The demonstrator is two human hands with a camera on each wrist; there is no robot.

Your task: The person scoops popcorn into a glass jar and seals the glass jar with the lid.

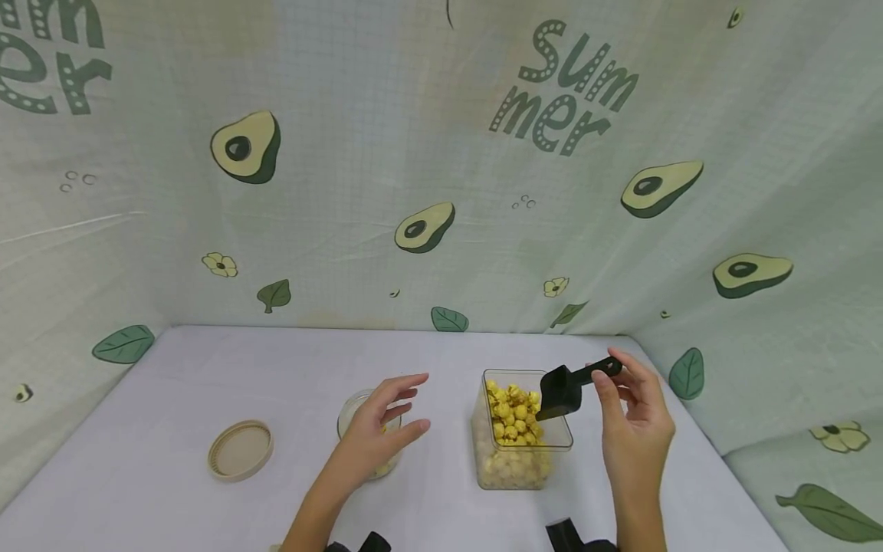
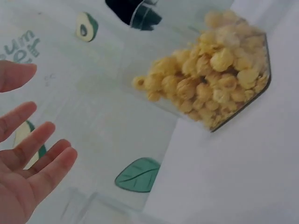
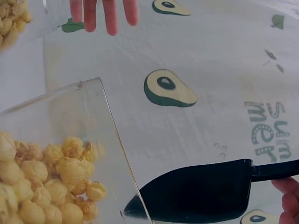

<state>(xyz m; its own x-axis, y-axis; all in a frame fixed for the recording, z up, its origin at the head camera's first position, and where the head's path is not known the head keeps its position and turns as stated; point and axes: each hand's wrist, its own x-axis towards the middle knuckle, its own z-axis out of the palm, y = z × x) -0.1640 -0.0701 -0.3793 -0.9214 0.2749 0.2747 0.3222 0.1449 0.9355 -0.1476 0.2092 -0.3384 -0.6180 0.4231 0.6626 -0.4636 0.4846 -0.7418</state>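
Observation:
My right hand (image 1: 636,414) pinches the handle of a black scoop (image 1: 562,391) between thumb and fingers. The scoop's tip is at the right side of a clear square container (image 1: 480,460) of yellow popcorn (image 1: 513,414). In the right wrist view the scoop (image 3: 201,191) looks dark inside, and no popcorn shows in it. My left hand (image 1: 375,433), fingers spread and slightly bent, hovers over a round clear jar (image 1: 348,410) and hides much of it. Some popcorn (image 3: 11,21) shows in the jar at the top left of the right wrist view.
A round beige lid (image 1: 241,451) lies on the white table (image 1: 297,383), left of the jar. Behind the table hangs a pale cloth (image 1: 331,192) printed with avocados and leaves; it also covers the sides.

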